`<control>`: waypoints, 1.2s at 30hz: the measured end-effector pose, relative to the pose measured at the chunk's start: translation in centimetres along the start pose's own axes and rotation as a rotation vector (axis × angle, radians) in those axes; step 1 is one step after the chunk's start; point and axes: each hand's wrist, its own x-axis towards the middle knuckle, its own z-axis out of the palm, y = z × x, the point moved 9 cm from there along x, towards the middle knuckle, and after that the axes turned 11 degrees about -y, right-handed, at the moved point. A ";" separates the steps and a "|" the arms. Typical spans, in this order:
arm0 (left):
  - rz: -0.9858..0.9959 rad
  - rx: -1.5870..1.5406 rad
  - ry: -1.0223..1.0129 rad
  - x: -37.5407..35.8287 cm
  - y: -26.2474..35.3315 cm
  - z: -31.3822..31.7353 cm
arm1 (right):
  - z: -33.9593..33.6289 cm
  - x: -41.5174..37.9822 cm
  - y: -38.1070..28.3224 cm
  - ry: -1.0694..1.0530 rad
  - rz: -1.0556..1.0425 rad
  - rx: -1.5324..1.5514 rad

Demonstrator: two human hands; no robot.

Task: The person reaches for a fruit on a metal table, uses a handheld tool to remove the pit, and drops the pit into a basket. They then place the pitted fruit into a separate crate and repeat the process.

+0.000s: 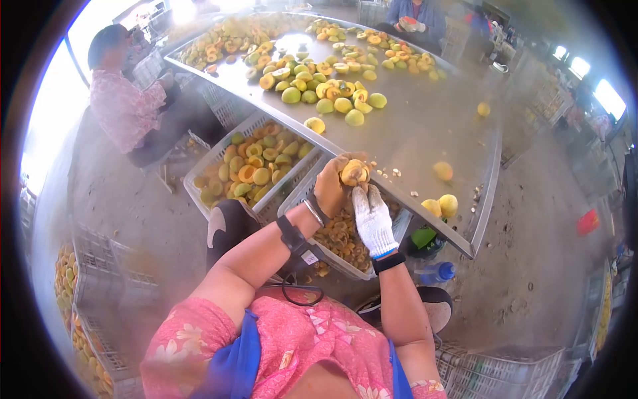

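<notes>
My left hand (330,184), bare, is wrapped round an opened yellow fruit (355,173) at the near edge of the metal table (432,126). My right hand (372,216), in a white glove, has its fingers pressed together against the underside of the fruit. Anything between the gloved fingers is hidden. Below the hands stands a crate (355,271) of brownish pits and scraps. To its left, another crate (195,179) holds halved yellow-green fruit. Small pale bits (397,173) lie on the table just right of the fruit.
Whole and cut fruit (299,83) covers the table's far left. Two yellow fruits (448,205) lie near its right corner. A blue bottle (436,272) is below that corner. One person (126,100) sits at left, another (415,20) across the table. Crates (505,372) stand behind me.
</notes>
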 end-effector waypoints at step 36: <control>-0.037 0.192 -0.157 -0.9 1.9 0.9 | 5.0 -2.2 2.1 -0.311 0.145 0.549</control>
